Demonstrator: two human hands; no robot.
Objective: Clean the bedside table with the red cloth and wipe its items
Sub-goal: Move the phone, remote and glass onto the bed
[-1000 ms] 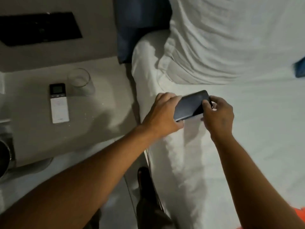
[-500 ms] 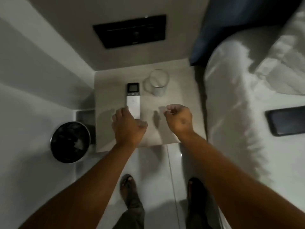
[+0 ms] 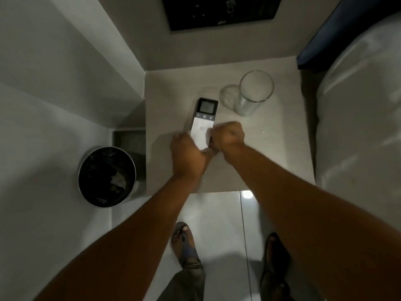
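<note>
The person stands in front of the bedside table (image 3: 271, 148) and bends over it. Both hands are at the remote control (image 3: 203, 123), which is near the middle of the table top. The left hand (image 3: 188, 153) grips the near end of the remote from its 8 o'clock side, and the right hand (image 3: 229, 135) is closed as a fist and presses on the same end from 4 o'clock. So the two hands are together, clamped on the lower part of the remote. The far end with the small screen points to 12 o'clock and seems a little raised, but I cannot tell this for sure, because the hands are blurred.

An empty drinking glass (image 3: 252, 94) stands upright on the table at 2 o'clock from the remote, near it but not touching. A black waste bin (image 3: 106, 177) with some paper inside stands on the floor at 9 o'clock of the table, just beside its edge. The bed (image 3: 358, 127) with white sheet is at 3 o'clock, close along the table. A dark panel (image 3: 221, 11) is on the wall at 12 o'clock.
</note>
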